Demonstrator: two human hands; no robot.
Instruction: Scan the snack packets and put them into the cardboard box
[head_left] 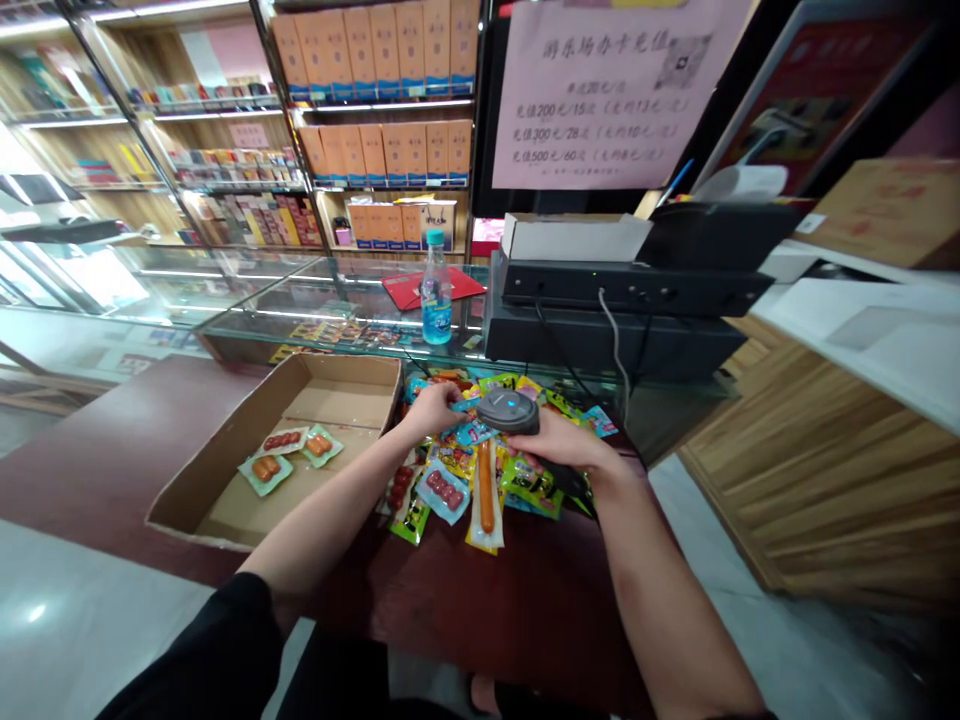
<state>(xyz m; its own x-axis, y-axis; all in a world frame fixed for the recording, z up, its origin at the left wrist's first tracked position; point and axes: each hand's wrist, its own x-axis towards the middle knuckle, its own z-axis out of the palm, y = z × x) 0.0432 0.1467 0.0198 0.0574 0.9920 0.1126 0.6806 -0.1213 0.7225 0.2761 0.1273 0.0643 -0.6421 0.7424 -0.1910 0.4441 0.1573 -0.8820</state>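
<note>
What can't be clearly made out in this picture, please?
All in the head view:
Right hand's fingertips: partly hidden by the scanner.
Left hand's grip on a blue packet: too small among similar packets.
Bottom of the packet pile: covered by upper packets.
Pink sign's last line: too small.
Carton: cut off by the right edge.

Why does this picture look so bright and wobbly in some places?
In the head view, the far left is washed out and the floor has a shiny glare spot; also in the head view, the glass counter has streaky reflections, the shelves tilt, and the smallest line on the pink sign is too fuzzy to read.
</note>
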